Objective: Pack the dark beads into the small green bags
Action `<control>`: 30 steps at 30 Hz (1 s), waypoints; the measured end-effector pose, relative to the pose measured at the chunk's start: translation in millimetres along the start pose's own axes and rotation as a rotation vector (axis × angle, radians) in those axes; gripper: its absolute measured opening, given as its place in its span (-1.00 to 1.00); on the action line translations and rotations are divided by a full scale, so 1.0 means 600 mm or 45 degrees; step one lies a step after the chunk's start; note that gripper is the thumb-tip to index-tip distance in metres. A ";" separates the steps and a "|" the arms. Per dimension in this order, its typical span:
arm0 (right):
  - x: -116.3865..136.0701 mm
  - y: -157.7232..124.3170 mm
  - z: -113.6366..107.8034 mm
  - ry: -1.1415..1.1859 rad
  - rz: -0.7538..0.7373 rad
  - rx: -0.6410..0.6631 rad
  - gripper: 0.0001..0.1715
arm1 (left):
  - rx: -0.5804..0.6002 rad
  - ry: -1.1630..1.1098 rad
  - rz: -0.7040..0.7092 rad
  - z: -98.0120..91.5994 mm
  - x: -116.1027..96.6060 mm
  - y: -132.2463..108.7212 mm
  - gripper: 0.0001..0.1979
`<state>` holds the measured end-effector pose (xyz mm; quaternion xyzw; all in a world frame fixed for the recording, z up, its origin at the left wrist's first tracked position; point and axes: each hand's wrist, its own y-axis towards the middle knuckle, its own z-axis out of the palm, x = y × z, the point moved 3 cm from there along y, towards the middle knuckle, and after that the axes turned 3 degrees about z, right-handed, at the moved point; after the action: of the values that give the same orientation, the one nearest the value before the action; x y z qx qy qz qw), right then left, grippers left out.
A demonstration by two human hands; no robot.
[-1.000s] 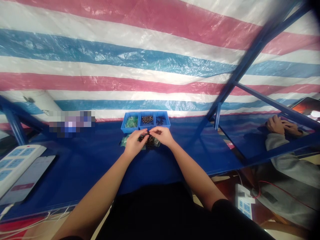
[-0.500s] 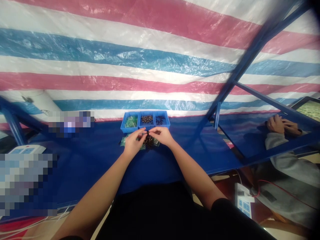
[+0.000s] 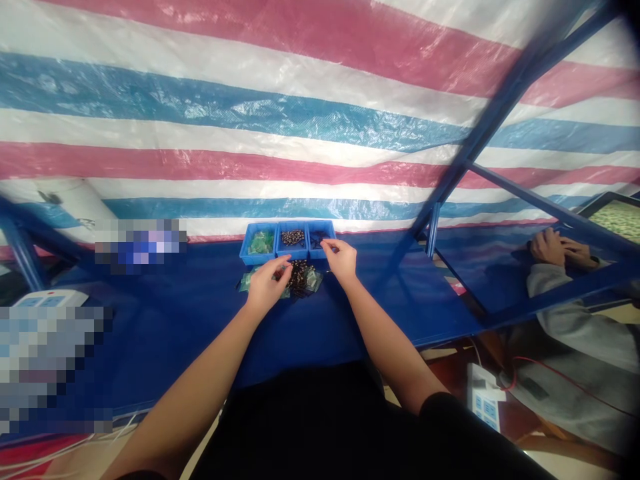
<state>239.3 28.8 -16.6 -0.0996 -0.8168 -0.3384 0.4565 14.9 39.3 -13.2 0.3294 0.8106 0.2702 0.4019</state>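
My left hand [image 3: 269, 283] hovers over the left side of a pile of small dark and brassy parts [image 3: 300, 277], its thumb and fingertips pinched together. Whatever it may hold is too small to make out. At the front of the right blue bin [image 3: 323, 253], which holds small dark pieces, my right hand [image 3: 341, 260] has thumb and forefinger closed in a pinch. No object between those fingertips can be made out. Brassy and dark parts fill some of the middle bin [image 3: 293, 252]. Green pieces in clear plastic lie in the left bin [image 3: 260, 259].
Small clear-and-green packets [image 3: 314, 280] lie around the pile on the blue table [image 3: 310, 333]. A white power strip [image 3: 50, 301] sits at the left. Blue frame bars [image 3: 470, 157] cross the right side, where another person's hands [image 3: 555, 248] rest on a surface.
My right hand has parted from my left and moved right to the front of the right bin. The left hand stays almost in place, uncovering more of the pile.
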 end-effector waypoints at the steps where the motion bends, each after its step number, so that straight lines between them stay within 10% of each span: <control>1: -0.006 0.004 -0.003 -0.070 0.005 -0.019 -0.68 | 0.005 -0.003 0.003 0.001 0.000 0.000 -0.71; 14: -0.006 0.014 -0.021 -0.301 0.121 0.168 -0.64 | 0.004 0.017 0.059 -0.001 -0.004 0.001 -0.74; 20: 0.015 0.004 -0.030 -0.366 -0.025 0.785 -0.75 | 0.005 -0.002 0.050 -0.001 -0.002 0.000 -0.74; 30: -0.017 0.004 -0.028 -0.546 0.067 1.034 -0.73 | -0.005 -0.003 0.049 -0.002 -0.002 -0.001 -0.75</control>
<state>257.5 21.2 -18.2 -0.0014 -0.9565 0.0491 0.2877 14.5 37.8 -12.2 0.3444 0.8030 0.2792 0.3983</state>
